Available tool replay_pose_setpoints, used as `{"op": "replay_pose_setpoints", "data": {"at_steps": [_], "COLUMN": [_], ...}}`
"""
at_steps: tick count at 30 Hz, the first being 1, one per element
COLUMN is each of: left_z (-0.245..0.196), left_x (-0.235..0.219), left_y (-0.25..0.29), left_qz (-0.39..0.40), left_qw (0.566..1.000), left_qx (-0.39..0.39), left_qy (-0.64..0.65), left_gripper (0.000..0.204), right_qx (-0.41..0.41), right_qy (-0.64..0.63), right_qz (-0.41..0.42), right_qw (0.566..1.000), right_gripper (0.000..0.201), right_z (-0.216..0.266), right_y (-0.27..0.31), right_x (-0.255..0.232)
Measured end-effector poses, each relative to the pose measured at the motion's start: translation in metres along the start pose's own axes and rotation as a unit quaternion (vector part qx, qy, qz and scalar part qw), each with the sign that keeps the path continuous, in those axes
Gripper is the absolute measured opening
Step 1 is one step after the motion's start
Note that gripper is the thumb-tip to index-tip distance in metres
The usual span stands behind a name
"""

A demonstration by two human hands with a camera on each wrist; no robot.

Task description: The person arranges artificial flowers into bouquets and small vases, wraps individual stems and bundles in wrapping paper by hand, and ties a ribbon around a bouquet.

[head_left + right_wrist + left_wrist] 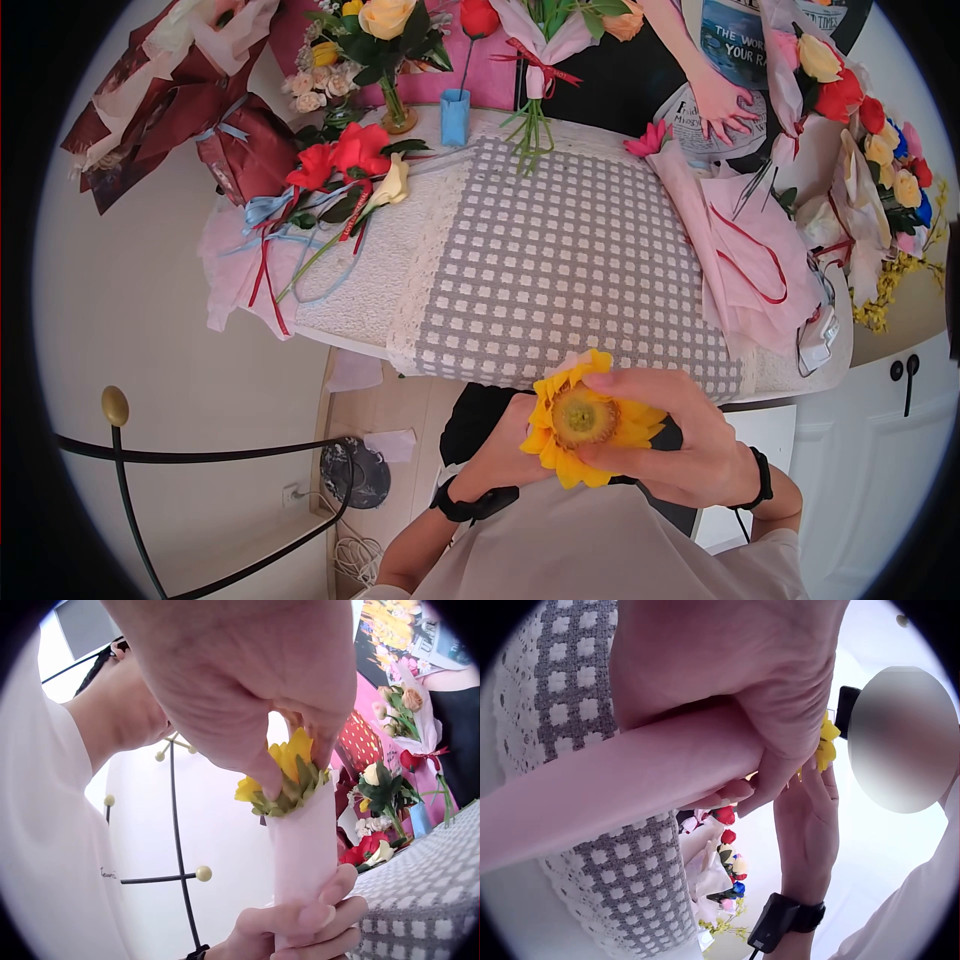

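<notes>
Pink paper sleeve, with a yellow flower seated in its upper end, is what I hold just in front of the checked cloth, at the edge nearest my body. My left hand is wrapped around the sleeve below the bloom, fingers and thumb closed on the paper. My right hand grasps the flower head, thumb and fingertips pinching among the yellow petals at the sleeve's mouth.

The flower faces up toward my head, its round center open to view. The sleeve's long axis runs down from the bloom through my left hand; from above, the flower hides it. From the right wrist it stands nearly upright, petals at the top and green sepals against the paper rim. From the left wrist, its tail end stretches across the view in front of the cloth and leaves the frame, so I cannot tell where it stops.

Left of the cloth lie red flowers and a cream bloom on a long green stem. At its far edge stands a blue holder with a red rose. Along its right side spreads pink wrapping paper with a red ribbon.
</notes>
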State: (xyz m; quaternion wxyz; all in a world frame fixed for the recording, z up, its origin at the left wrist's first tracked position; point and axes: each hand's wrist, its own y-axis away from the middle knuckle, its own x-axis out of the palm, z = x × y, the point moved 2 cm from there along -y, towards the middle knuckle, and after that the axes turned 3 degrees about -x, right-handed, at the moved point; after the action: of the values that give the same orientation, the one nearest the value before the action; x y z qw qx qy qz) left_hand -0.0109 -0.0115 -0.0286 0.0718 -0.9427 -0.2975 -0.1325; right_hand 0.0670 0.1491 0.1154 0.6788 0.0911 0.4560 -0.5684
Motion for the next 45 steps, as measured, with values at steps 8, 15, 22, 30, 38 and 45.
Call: {"op": "replay_pose_setpoints", "data": {"at_steps": [8, 15, 22, 30, 38, 45], "left_z": [0.008, 0.004, 0.016, -0.009, -0.001, 0.008], "left_x": [0.003, 0.002, 0.001, 0.01, 0.021, 0.016], "left_y": [0.001, 0.002, -0.001, 0.001, 0.0, 0.005], "left_qz": [-0.012, -0.028, -0.024, 0.041, 0.077, 0.064], "left_qw": [0.999, 0.999, 0.995, 0.989, 0.984, 0.994], "left_qx": [0.017, 0.006, 0.085, 0.004, 0.004, 0.029], "left_qy": [0.028, 0.037, -0.039, 0.145, 0.159, -0.086], "left_gripper": [0.074, 0.076, 0.083, 0.092, 0.091, 0.084], "right_qx": [0.034, -0.017, 0.06, 0.008, 0.01, 0.058], "right_qy": [-0.026, -0.009, -0.133, -0.043, -0.06, -0.122], "right_qz": [-0.029, -0.022, -0.12, -0.09, -0.082, -0.073], "right_qw": [0.999, 1.0, 0.982, 0.995, 0.995, 0.988], "right_gripper": [0.059, 0.049, 0.062, 0.052, 0.048, 0.045], "right_z": [-0.01, -0.012, -0.011, -0.012, -0.005, 0.003], "right_y": [0.008, 0.009, 0.017, 0.021, 0.022, 0.023], "right_x": [0.006, 0.007, 0.013, 0.012, 0.006, 0.003]}}
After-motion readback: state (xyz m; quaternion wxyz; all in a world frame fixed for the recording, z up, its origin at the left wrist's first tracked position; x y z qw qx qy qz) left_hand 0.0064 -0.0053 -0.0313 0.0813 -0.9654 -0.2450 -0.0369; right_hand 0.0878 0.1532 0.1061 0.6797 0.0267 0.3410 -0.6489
